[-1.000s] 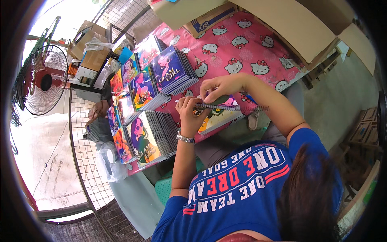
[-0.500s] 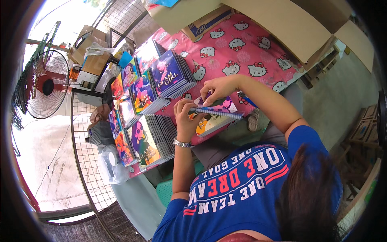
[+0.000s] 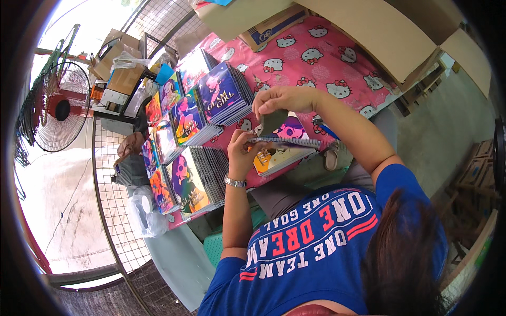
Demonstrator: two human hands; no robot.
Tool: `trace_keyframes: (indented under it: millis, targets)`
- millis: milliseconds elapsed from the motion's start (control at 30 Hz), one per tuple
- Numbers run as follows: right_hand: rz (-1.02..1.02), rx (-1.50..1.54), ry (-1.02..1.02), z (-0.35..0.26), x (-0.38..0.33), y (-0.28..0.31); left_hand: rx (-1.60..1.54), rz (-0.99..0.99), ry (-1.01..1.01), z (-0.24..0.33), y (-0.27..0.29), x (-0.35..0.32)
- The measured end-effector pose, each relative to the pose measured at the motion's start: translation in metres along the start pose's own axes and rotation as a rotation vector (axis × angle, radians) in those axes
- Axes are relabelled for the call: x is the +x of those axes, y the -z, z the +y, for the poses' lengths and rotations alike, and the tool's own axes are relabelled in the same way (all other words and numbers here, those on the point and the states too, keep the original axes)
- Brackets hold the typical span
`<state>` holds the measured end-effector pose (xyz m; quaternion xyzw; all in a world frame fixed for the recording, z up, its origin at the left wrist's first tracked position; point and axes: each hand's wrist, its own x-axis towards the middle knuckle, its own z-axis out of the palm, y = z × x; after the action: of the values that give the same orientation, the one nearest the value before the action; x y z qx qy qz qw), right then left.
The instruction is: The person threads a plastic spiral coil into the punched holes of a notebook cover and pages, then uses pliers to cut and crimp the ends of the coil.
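My left hand [image 3: 241,155] grips the left end of a spiral-bound notebook [image 3: 291,128] with a purple and pink cover, its wire coil along the edge closest to me. Directly below that coil lies another notebook [image 3: 279,160] with a yellow and orange cover. Raised just above the purple cover, my right hand [image 3: 284,100] pinches a dark olive-grey piece [image 3: 273,124] that looks like a cloth; its exact kind is unclear. Left of my hands stand several stacks of similar notebooks [image 3: 224,97], with a nearer stack [image 3: 191,179] showing its coils.
A pink cartoon-cat tablecloth [image 3: 305,63] covers the table. Large open cardboard boxes [image 3: 369,37] stand at the far right. A black and red fan [image 3: 62,109] and wire mesh are on the left. A blue object [image 3: 324,130] lies right of the notebooks, partly behind my right arm.
My right hand has lifted off the notebook cover, up and slightly left, with the olive-grey cloth-like piece now hanging from its fingers. My left hand stays at the notebook's end.
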<state>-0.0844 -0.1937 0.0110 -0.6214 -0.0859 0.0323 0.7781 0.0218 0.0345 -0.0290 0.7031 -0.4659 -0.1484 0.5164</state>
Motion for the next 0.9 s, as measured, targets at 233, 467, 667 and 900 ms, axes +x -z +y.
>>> trace_keyframes:
  millis: [233, 467, 667, 900]
  targets:
    - [0.707, -0.964, 0.08, 0.078, -0.024, 0.07, 0.321, 0.137, -0.077, -0.005, -0.003, -0.009]
    - [-0.101, -0.808, -0.133, 0.023, -0.005, 0.025, 0.324, 0.152, -0.021, -0.003, -0.007, -0.011]
    - [0.027, -1.831, 0.145, -0.003, -0.007, -0.045, 0.314, 0.172, -0.031, -0.005, -0.01, -0.011]
    - [0.076, -1.491, 0.06, 0.014, -0.004, -0.055, 0.326, 0.185, -0.045, 0.002, -0.012, -0.016]
